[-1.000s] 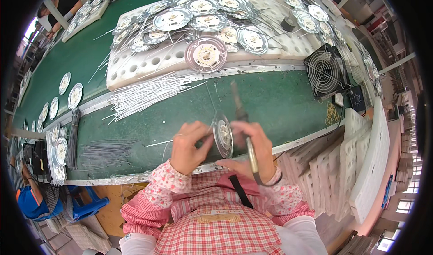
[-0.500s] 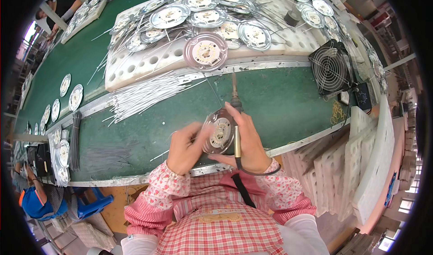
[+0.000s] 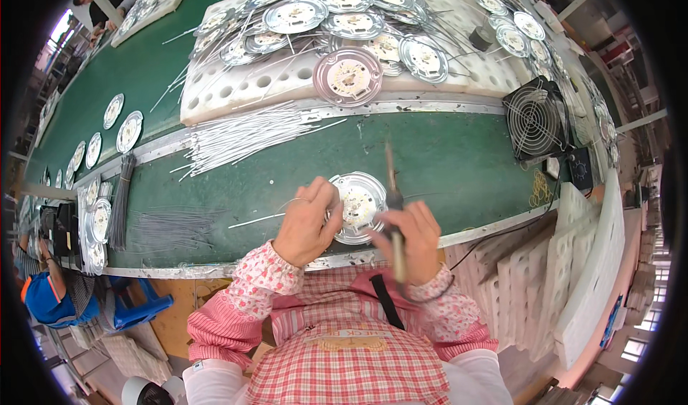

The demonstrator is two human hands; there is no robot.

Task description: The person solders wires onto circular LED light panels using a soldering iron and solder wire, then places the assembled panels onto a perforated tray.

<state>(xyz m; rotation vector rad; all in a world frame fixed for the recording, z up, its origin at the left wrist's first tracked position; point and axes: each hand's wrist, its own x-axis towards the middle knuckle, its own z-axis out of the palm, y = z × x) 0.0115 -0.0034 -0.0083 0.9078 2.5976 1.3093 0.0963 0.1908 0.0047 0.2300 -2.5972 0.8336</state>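
Note:
A round silver lamp disc with a pale board of small chips lies on the green bench between my hands. My left hand is closed at the disc's left edge, its fingertips bent inward; what they pinch is hidden. A thin white wire runs up to that hand from the left. My right hand grips a soldering iron, slightly blurred, its tip pointing away from me. That hand's thumb and fingers are by the disc's right edge.
Beyond lie white wires, a clear-rimmed disc and piled discs on a holed foam board. A fan stands right. Grey wires lie left, near a dark wire bundle. Foam boards lean right; another person sits left.
The disc, earlier tilted up between both hands, now lies flat on the bench. My right hand has come away to the right, with the iron now upright in its fingers.

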